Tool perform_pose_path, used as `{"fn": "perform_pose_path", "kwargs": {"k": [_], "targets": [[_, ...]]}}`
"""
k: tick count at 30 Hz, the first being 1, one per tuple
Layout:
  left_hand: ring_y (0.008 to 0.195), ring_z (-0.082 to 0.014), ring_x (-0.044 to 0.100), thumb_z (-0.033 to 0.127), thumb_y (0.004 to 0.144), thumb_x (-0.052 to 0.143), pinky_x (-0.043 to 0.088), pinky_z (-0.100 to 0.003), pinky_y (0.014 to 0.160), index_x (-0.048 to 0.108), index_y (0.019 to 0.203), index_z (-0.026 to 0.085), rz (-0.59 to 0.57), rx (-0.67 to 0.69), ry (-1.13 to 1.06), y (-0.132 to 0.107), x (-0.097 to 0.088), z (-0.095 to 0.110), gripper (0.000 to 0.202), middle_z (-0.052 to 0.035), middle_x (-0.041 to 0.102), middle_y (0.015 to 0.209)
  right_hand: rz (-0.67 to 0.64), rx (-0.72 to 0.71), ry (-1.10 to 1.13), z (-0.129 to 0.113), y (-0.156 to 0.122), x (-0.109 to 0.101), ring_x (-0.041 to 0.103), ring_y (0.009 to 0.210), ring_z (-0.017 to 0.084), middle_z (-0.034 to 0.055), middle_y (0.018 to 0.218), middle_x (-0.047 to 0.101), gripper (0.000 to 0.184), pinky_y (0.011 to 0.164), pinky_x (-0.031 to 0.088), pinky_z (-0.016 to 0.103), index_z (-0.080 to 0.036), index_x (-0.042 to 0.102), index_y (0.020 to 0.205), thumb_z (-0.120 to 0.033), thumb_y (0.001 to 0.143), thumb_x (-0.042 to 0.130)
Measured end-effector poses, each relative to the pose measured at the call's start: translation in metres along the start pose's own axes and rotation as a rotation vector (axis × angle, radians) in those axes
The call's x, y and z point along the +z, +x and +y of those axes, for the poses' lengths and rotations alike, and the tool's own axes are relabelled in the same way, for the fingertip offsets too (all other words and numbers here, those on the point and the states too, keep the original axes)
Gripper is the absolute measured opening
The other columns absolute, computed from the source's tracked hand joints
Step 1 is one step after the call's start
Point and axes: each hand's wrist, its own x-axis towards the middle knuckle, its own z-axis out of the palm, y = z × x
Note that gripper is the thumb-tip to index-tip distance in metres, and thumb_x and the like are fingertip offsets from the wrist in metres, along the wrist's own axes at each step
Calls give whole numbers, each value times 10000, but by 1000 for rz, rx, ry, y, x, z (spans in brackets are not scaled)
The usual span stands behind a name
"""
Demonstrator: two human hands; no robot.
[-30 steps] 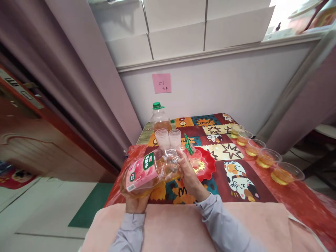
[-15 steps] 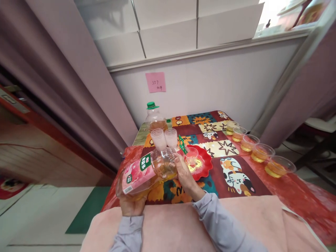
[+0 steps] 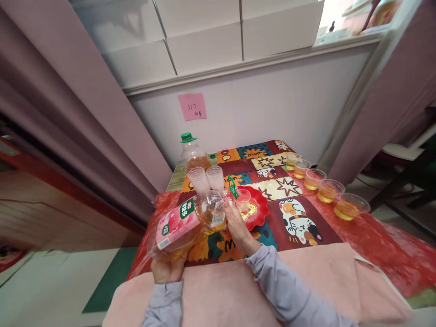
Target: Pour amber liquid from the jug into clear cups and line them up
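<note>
A large clear juice bottle (image 3: 180,222) with a pink label lies tilted between my hands, its neck pointing right. My left hand (image 3: 168,268) is under its base, the fingers partly hidden. My right hand (image 3: 236,227) grips it near the neck, where a green handle ring (image 3: 232,186) shows. The mouth is over a clear plastic cup (image 3: 243,196) that stands on a red scalloped plate (image 3: 262,209). How much liquid is in that cup I cannot make out. Two stacks of clear cups (image 3: 206,179) stand just behind the bottle.
Along the right side runs a row of several cups of yellow juice (image 3: 350,206). Another juice bottle (image 3: 195,154) with a green cap stands at the back left. A patterned mat (image 3: 306,222) and red plastic sheet (image 3: 384,245) cover the table; a pink cloth (image 3: 218,290) lies in front.
The view has shifted slightly, so the whole scene sits a little further left. Both hands keep the bottle tilted over the cup in much the same pose.
</note>
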Motion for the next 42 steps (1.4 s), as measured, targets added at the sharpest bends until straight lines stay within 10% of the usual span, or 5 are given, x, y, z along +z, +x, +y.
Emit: {"fn": "perform_pose_path", "kwargs": {"k": [13,42], "targets": [[1481,-370,480,625,874,653,544,-589,1084,668,1363,415,3,16,2,-3,9,2,532,-7,605,1534,22,96,110,-5,-1,0,660,1253,311,102,1268,739,699,1041,567,494,-243,656,1331,-792,934,483],[1431,-390,535,477,864,702,523,-648,1072,670,1358,323,-4,39,-16,-8,13,3,519,-73,658,1467,54,324,321,6,2,0,747,1037,285,99,1298,726,730,620,678,379,-256,593,1406,-779,898,554]]}}
